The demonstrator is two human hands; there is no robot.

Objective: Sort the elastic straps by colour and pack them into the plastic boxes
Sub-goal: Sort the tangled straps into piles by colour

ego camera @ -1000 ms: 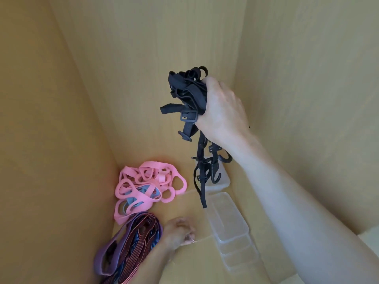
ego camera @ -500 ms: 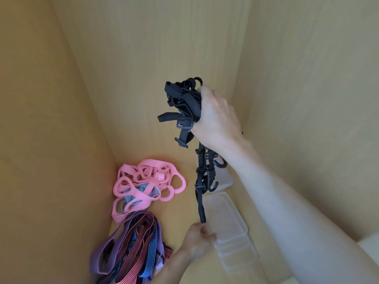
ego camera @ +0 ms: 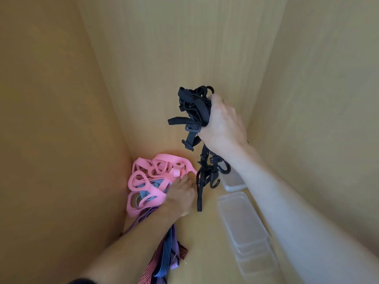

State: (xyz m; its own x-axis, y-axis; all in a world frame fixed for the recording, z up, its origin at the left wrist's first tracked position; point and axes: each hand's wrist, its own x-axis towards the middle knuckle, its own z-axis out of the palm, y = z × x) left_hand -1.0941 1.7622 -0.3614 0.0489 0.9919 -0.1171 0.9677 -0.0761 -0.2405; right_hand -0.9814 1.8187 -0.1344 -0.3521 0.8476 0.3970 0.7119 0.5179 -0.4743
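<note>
The right hand (ego camera: 223, 124) is raised, its grip clamped round a bundle of black straps (ego camera: 194, 107). Most of the bundle bunches above and left of the fist, and a tail with plastic hooks (ego camera: 213, 175) hangs straight below it. Lower and to the left, the left hand (ego camera: 182, 193) lies at the near edge of the pink straps (ego camera: 151, 177), fingertips touching them. Its grip looks fairly flat, but I cannot tell whether it pinches a band. The striped straps (ego camera: 170, 249) lie under the left forearm. The clear plastic boxes (ego camera: 242, 218) sit on the surface below the right hand, right of the hanging tail.
</note>
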